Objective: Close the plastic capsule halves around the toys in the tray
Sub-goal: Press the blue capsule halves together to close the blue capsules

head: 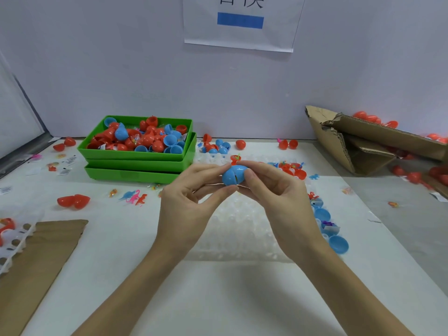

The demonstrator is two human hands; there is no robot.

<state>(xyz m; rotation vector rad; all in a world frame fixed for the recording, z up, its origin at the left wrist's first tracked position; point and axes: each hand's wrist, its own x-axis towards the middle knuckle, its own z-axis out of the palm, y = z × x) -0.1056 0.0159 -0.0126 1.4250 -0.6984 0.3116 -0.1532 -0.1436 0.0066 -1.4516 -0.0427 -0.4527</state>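
Nearest: two bare forearms entering from the bottom edge over the white tabletop [218, 299]; a flat brown cardboard sheet [36, 258] at the near left, a white perforated strip [14, 241] lying along its edge.

Middle: left hand [186, 202] and right hand [278, 197] raised together above a clear plastic tray [240, 229] of moulded cups; both pinch one blue capsule [234, 175] between thumb and fingertips, left from the left side, right from the right; the capsule's two halves meet with a dark seam showing between them; contents not visible. Just right of the right hand, open blue capsule halves [338, 243] sit along the tray's right edge. To the left, a red capsule pair [73, 201] and small plastic dinosaur toys [135, 197] lie loose.

Farther: stacked green bins [138, 163], the top one heaped with red and blue capsule halves; more red and blue halves scattered beyond the hands.

Farthest: torn cardboard box [363, 141] at the right with red capsules behind it; pale wall bearing a paper notice [242, 23] with a blue bar.
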